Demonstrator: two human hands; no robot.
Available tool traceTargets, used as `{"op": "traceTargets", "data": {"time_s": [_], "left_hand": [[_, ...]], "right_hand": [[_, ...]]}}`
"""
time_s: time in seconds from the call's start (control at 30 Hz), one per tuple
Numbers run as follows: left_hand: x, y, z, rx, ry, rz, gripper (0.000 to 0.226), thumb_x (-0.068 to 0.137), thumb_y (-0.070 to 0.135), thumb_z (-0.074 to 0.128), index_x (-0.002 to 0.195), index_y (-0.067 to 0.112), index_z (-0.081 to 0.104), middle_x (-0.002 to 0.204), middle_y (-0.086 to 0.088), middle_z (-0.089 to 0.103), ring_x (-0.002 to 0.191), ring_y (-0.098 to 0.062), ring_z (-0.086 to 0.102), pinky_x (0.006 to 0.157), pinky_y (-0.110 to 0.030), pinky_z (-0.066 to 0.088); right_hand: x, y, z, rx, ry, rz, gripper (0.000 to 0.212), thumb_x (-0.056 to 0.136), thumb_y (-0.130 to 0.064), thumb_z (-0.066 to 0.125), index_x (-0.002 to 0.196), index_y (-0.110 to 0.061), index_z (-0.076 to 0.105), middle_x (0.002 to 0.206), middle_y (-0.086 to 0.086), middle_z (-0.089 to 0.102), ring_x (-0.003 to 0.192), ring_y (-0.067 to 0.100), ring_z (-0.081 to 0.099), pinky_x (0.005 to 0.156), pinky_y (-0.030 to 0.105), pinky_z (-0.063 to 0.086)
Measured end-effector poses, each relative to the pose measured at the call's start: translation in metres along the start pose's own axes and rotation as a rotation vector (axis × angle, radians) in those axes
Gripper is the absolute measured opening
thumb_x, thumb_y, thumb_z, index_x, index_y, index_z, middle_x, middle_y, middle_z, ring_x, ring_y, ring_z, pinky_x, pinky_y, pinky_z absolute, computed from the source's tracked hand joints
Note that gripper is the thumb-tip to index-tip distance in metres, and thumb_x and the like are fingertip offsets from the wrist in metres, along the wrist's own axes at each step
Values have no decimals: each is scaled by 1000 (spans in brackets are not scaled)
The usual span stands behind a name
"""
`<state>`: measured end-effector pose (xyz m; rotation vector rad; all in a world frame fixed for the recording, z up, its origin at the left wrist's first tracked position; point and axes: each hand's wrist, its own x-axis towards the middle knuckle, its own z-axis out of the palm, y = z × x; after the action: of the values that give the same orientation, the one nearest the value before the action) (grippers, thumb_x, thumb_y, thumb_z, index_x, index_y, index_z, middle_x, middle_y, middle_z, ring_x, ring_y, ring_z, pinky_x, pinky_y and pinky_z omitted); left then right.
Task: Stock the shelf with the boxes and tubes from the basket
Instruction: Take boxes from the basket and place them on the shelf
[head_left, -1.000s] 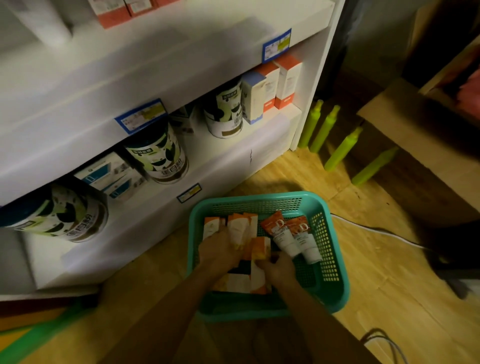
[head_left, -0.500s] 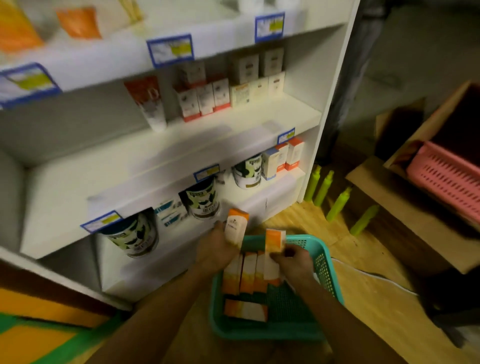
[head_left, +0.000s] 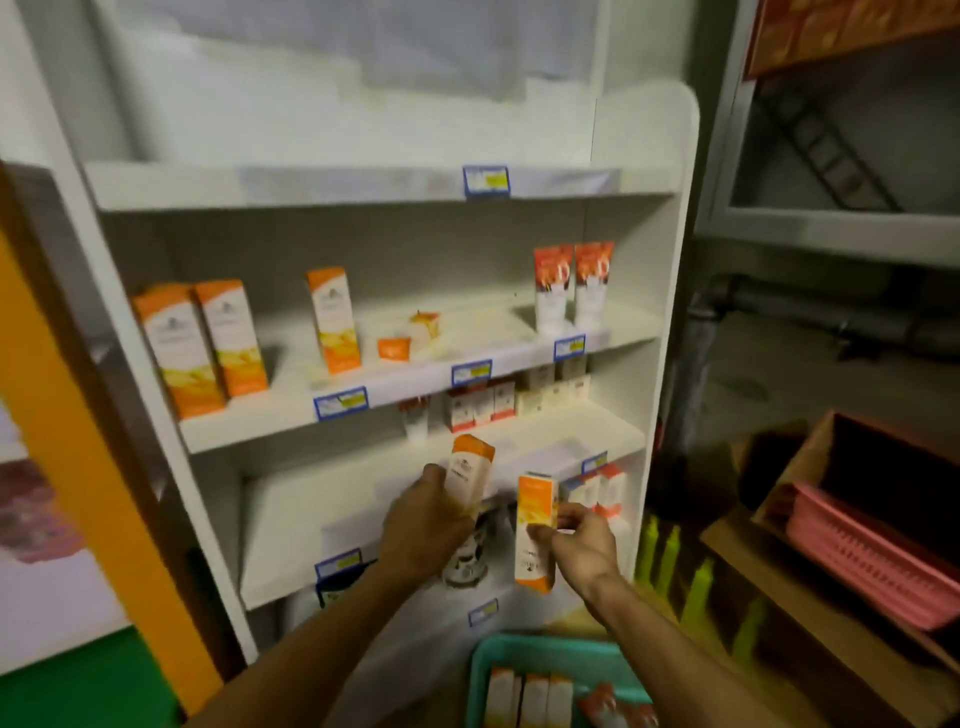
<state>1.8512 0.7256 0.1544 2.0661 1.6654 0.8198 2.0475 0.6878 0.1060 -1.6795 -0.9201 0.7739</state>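
My left hand (head_left: 423, 525) grips an orange-and-white box (head_left: 470, 473) held upright in front of the white shelf unit (head_left: 639, 332). My right hand (head_left: 582, 545) pinches a second orange-and-white box (head_left: 535, 530) by its side, a little lower and to the right. On the shelf board (head_left: 291, 410) above stand three matching boxes (head_left: 332, 319) and two red-and-white tubes (head_left: 571, 286); a small box lies flat between them. The teal basket (head_left: 483, 670) sits at the bottom of the view with several boxes (head_left: 530, 696) and a tube (head_left: 602, 701) in it.
Lower shelves hold small red-and-white boxes (head_left: 480, 408) and dark cans (head_left: 467, 556). Green bottles (head_left: 660, 556) stand on the floor right of the shelf. A cardboard box with a pink basket (head_left: 857, 551) sits at the right. An orange panel (head_left: 78, 457) borders the left.
Both hands lifted out of the basket, each carrying an orange-and-white box, and rose in front of the shelves. The view swung upward from the basket to the upper shelves.
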Motion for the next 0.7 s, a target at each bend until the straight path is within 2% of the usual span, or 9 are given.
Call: {"op": "traceTargets", "data": {"time_s": [0.13,0.2,0.27,0.37,0.47,0.57,0.7], "left_hand": [[9,24,-64,-50,138,62,48,76,39,77,115,25,54,109,-1,71,93,-23,70,75,-38,58],[13,33,-91,-79,192,82,50,76,38,76,118,24,53,112,-1,71,96,-24,69,76,-40,59],[17,40,-115,-100,238,85,51,76,35,78,119,24,53,117,0,69,101,-23,68,79,-38,58],[30,43,-146,-108,306,57,49,74,33,77,116,25,54,114,-1,69,98,-25,67,79,-36,56],[44,38,-165,-117,347,23,55,70,39,76,118,28,51,117,-1,69,100,-26,68,84,-43,59],[60,34,-176,-127,389,17,57,70,36,78,120,26,51,121,0,68,105,-25,67,88,-41,58],[77,24,-180,-156,407,2,59,77,38,82,124,24,49,124,1,65,111,-21,65,90,-37,58]], "right_hand": [[-12,-75,0,67,-17,-59,19,75,-16,82,85,-22,66,88,1,72,85,24,70,81,44,58],[-13,-107,1,77,-28,-104,21,76,-19,81,90,-24,67,93,0,72,89,22,69,85,43,58],[-11,-135,3,61,-31,-149,24,76,-21,81,97,-23,69,96,-1,72,91,21,69,87,42,57],[-8,-171,11,100,-54,-196,27,77,-16,80,102,-18,70,97,1,72,92,21,69,88,42,57],[-4,-198,21,110,-64,-235,25,77,-18,80,101,-15,71,95,2,75,87,18,72,85,43,59],[2,-216,36,137,-93,-281,23,79,-13,79,100,-15,70,93,1,74,86,18,71,82,45,60],[7,-237,61,181,-93,-325,28,82,-16,78,107,-18,67,100,-2,71,88,16,69,79,35,59]]}}
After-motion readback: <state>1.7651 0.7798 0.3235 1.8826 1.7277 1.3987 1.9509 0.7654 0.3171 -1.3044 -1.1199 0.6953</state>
